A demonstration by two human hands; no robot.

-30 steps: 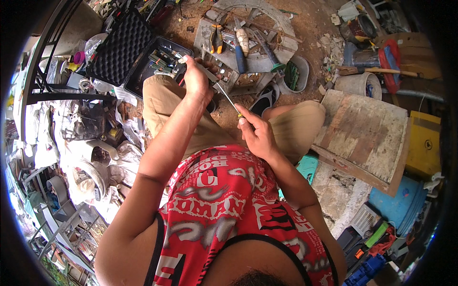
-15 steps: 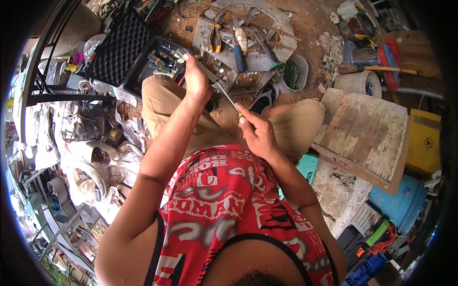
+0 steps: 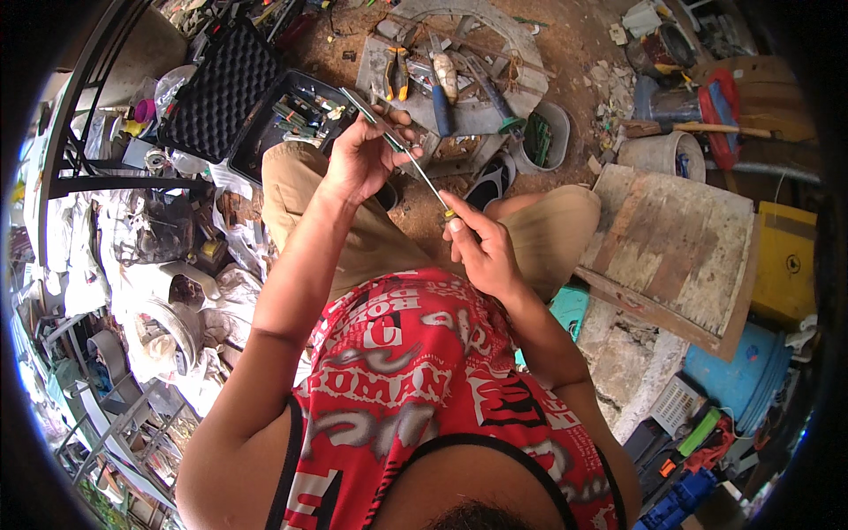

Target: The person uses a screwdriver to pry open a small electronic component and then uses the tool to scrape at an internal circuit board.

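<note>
My left hand (image 3: 358, 159) grips a thin, flat rectangular piece (image 3: 359, 104), silvery and dark, tilted edge-on between thumb and fingers. I cannot make out its exact kind. Wrapped in my right hand (image 3: 484, 250) is a screwdriver (image 3: 429, 183) with a yellowish handle, mostly hidden by the fingers. Its long metal shaft points up and left, the tip at the lower end of the flat piece. Beyond the hands, pliers (image 3: 397, 75) with yellow-and-black handles and a blue-handled tool (image 3: 442, 108) lie on a round grey slab (image 3: 521, 84).
At the left lies an open black case (image 3: 234, 159) with a foam-lined lid and small boards inside. A bucket (image 3: 555, 146) holding green boards stands beyond my right knee. A worn wooden board (image 3: 671, 247) sits at the right, near a blue container (image 3: 742, 371). Scrap crowds the left.
My left hand has turned over, fingers now uppermost, and the flat piece shows its edge instead of its face. The screwdriver tip stays against or near it; my right hand has barely moved.
</note>
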